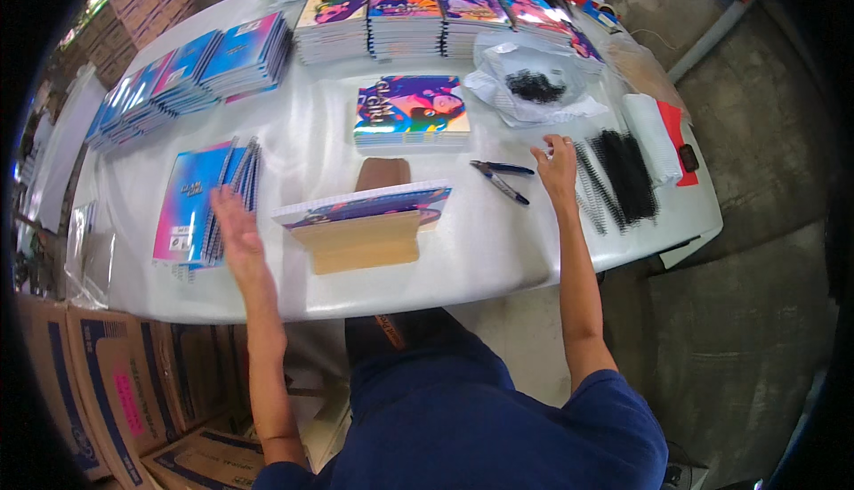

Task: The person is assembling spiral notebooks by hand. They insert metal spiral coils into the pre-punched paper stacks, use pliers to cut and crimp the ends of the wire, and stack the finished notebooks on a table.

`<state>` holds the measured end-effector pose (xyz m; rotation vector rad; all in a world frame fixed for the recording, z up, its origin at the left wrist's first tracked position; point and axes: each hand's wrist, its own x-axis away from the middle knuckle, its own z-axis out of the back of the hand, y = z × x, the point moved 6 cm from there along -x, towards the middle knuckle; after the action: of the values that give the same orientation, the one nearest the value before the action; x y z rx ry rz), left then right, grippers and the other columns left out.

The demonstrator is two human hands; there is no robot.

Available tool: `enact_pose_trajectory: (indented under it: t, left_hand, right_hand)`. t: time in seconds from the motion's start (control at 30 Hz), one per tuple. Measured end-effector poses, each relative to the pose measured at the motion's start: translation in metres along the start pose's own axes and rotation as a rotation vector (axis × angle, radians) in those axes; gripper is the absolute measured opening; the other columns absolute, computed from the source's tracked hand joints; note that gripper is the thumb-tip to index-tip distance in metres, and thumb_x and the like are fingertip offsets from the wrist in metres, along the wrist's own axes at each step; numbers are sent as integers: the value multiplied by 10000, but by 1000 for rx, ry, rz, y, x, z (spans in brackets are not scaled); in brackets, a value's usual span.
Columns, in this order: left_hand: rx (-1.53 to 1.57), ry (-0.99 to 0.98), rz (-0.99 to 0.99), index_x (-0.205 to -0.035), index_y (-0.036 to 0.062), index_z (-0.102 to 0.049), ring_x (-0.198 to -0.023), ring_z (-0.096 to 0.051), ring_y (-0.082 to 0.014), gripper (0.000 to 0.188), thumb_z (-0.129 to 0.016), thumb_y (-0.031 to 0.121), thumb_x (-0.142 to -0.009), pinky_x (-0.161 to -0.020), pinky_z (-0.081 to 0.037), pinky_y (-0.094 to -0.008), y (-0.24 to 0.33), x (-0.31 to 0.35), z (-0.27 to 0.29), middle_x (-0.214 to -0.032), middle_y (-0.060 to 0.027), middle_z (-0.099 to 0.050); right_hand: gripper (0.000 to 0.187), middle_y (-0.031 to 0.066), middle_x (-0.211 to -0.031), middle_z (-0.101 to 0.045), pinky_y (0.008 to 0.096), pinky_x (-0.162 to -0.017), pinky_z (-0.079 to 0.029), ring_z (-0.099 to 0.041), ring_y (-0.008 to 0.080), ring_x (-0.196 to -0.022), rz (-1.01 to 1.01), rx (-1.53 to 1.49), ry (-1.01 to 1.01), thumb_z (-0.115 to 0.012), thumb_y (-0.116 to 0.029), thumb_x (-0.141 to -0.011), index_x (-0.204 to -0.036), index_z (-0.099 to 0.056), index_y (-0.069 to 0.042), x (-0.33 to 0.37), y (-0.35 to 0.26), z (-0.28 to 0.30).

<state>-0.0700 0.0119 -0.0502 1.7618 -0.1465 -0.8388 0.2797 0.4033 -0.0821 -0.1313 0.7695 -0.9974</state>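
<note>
My left hand [238, 232] has its fingers stretched out at the right edge of a pile of blue-and-pink spiral notebooks [189, 189]; whether it touches them I cannot tell. My right hand [559, 165], fingers bent and apart, is just left of a bundle of black plastic spiral coils [627, 178]; no object shows in it. Between my hands a colourful pad of pages [356, 208] leans upright on a tan stand [366, 245], with a brown piece [382, 172] behind. Dark-handled pliers [503, 180] lie left of my right hand.
Beyond the stand is a stack of colourful covered books [412, 112]. Taller book stacks [405, 23] line the back, with blue notebook piles [240, 49] at back left. A plastic bag [525, 107] holds black coils. Cardboard boxes [133, 383] stand below the table's left side.
</note>
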Motion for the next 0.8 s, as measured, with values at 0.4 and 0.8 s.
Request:
enact_pose_trajectory:
  t: [0.4, 0.8]
  left_hand:
    - [-1011, -412, -506, -1473, 51, -338, -1433, -198, -424, 791, -656, 402, -839, -1122, -164, -589, 101, 14, -147, -1540, -169, -290]
    - [-1165, -513, -440, -1323, 159, -564, -1286, -453, -366, 535, -658, 400, -854, -1087, -247, -568, 64, 18, -207, -1320, -57, -581]
  right_hand:
    - [180, 143, -935, -604, 400, -734, -514, -635, 319, -843, 258, -196, -297, -627, 1, -835, -1008, -664, -24, -11, -52, 16]
    - [102, 28, -844, -652, 275, -680, -482, -589, 101, -762, 223, -871, -726, -674, -20, -845, -943, -649, -6, 33, -190, 45]
